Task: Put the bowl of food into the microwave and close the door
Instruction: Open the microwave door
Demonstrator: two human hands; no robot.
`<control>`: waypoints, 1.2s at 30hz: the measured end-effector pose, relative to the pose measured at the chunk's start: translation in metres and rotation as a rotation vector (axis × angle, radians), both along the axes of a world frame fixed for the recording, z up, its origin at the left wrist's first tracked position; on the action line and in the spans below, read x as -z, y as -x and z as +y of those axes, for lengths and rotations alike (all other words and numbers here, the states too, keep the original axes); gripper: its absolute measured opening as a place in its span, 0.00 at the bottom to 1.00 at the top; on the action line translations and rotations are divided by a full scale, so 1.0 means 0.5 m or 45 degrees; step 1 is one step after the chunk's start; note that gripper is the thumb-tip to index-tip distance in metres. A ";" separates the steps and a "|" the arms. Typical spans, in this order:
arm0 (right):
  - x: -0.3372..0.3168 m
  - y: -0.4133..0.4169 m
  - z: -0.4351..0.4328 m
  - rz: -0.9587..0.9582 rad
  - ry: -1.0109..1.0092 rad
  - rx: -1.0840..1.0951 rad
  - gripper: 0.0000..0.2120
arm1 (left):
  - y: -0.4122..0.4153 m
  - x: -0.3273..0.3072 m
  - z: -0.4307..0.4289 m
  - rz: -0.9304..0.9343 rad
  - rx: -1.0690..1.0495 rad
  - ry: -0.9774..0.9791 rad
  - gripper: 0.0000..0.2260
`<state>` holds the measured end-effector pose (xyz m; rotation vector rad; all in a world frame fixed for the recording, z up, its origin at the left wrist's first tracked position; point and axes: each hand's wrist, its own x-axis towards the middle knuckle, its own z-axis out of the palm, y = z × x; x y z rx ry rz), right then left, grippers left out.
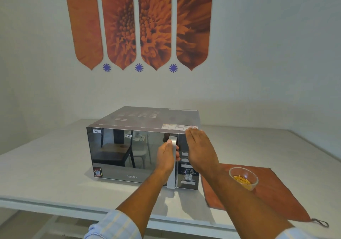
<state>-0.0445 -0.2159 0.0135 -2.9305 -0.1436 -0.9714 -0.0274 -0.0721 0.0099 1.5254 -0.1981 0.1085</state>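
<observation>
While my left hand [167, 155] grips the microwave [142, 146] door handle [173, 163], my right hand [200, 152] lies open and flat against its control panel, bracing it; I should pull steadily. The bowl of food [243, 178] waits on the cloth [267, 192] near the surface's right front edge

Soft even light, wide-angle edge warp

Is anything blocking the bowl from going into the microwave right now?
Yes: the microwave door is shut. The left hand grips the door handle; the right hand lies flat by the control panel. The bowl sits on the orange cloth, right of the microwave.
</observation>
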 end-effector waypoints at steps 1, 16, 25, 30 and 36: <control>-0.003 0.002 0.000 -0.009 0.004 -0.007 0.32 | 0.002 -0.001 -0.003 -0.002 -0.019 -0.003 0.21; -0.011 0.020 0.001 -0.142 0.067 -0.094 0.29 | 0.187 -0.007 0.154 -0.263 -0.572 -0.195 0.08; -0.015 0.029 -0.011 -0.116 0.113 -0.136 0.29 | 0.186 -0.191 0.191 -0.288 -0.416 -1.236 0.24; -0.020 0.034 -0.011 -0.064 0.101 -0.138 0.31 | 0.218 -0.208 0.188 0.072 -0.240 -1.701 0.48; -0.021 0.038 -0.010 -0.044 0.121 -0.117 0.32 | 0.269 -0.220 0.215 0.172 -0.340 -1.855 0.49</control>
